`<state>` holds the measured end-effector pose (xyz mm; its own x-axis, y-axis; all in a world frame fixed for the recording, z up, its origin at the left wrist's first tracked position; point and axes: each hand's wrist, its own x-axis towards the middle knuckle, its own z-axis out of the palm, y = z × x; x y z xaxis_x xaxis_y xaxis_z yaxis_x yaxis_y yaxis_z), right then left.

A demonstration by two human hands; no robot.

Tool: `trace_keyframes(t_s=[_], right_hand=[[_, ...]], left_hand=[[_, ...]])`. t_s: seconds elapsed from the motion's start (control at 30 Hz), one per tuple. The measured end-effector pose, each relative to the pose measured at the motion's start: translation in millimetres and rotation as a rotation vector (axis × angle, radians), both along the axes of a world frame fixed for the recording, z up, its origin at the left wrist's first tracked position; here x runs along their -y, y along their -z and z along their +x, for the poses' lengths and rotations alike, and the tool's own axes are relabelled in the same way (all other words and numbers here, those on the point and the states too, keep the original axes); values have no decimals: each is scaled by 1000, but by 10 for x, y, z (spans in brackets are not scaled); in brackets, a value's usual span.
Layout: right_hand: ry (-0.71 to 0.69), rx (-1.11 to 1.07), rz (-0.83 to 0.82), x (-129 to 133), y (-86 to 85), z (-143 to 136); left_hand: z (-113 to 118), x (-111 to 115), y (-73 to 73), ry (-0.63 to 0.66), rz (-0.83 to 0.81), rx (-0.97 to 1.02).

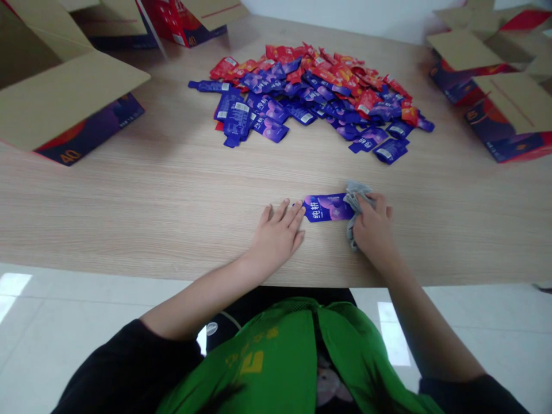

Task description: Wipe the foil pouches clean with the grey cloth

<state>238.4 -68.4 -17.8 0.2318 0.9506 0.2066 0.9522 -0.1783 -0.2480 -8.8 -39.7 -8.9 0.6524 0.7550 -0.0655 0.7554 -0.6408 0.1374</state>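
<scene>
A purple-blue packet (326, 207) lies flat on the wooden table (129, 218), its narrow end to the left. My left hand (278, 233) rests flat with fingers spread, fingertips touching that narrow end. Bunched in my right hand (374, 230) is a grey cloth (351, 198), pressed on the packet's right end. Farther back on the table is a heap of packets, red ones (332, 69) mostly behind and blue ones (267, 109) mostly in front.
Open cardboard boxes stand at the left (86, 132), back left (185, 23) and right (509, 121). Their flaps stick out over the table. A pale wall (345, 17) is behind the table, whose front edge runs just before my body.
</scene>
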Motion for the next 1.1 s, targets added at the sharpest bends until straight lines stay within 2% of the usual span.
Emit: trace_keyframes(t_s=[0.1,0.23,0.37,0.47,0.67,0.77,0.9,1.0,1.1], right_hand=[[-55,-54,78,-99,-50,17],[-162,-72,208,-254,-244,-276],[-161,-76,274,-343,-432,-479],[-130,-75,294,-326,-483,-344],[-5,-199,331,-196,-559,178],[-60,-285,349,-214,-610,140],[-299,-296,352,-335,-493,-337],[-316,-97,114,-379,-291,-741],[-342,69,-43,-353,-135,-903]], left_hand=[[3,0,9,-8,-1,8],[4,0,-5,-45,-9,11],[-5,-7,-26,-44,-17,-2],[-20,-13,-29,-34,-21,3],[-29,-6,-22,-31,-24,12],[-28,1,-8,-20,-10,14],[-42,3,5,12,22,26],[-56,1,-15,26,2,11],[-62,3,-45,20,-24,-10]])
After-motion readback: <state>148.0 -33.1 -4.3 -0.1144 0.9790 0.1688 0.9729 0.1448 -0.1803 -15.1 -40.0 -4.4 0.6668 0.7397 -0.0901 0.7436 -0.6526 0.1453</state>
